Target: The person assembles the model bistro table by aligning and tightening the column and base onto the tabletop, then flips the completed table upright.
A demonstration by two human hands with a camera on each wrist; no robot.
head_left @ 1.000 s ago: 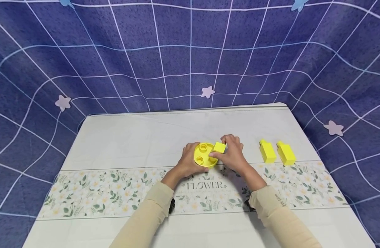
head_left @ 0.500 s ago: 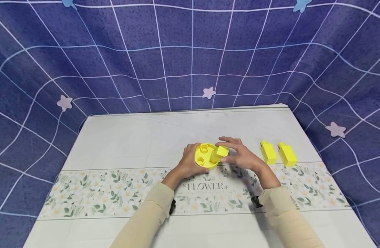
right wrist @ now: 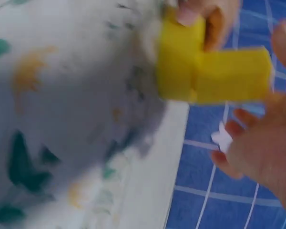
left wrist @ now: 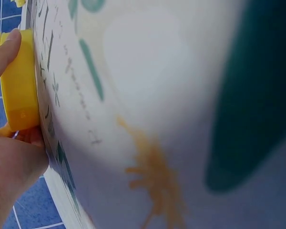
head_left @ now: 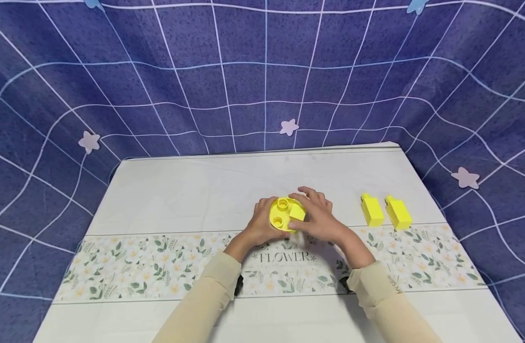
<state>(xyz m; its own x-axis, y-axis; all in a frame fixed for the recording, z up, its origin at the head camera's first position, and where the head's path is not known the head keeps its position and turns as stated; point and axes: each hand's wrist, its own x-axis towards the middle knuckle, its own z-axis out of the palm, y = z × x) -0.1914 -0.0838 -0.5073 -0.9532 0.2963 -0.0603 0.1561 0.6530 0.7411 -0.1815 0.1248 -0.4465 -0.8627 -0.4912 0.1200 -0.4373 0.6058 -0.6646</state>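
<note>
My left hand grips the left rim of a round, shallow yellow piece, which has two raised rings visible on its upper face. In the left wrist view, that round piece sits flat on the tablecloth. A yellow rectangular block stands upright on the right part of the round piece. The right wrist view is blurred but shows the block meeting the round piece. My right hand is spread around the block's top, thumb on the near side and index on the far side, with a gap visible.
Two more yellow blocks, a left one and a right one, lie at the right, each with a round peg at its far end. A flower-printed tablecloth covers the table. A dark blue curtain hangs behind and at both sides.
My right hand has drawn back from the block to the right, then come back around its top. The block's top has swung right and then left again. My left hand stays put.
</note>
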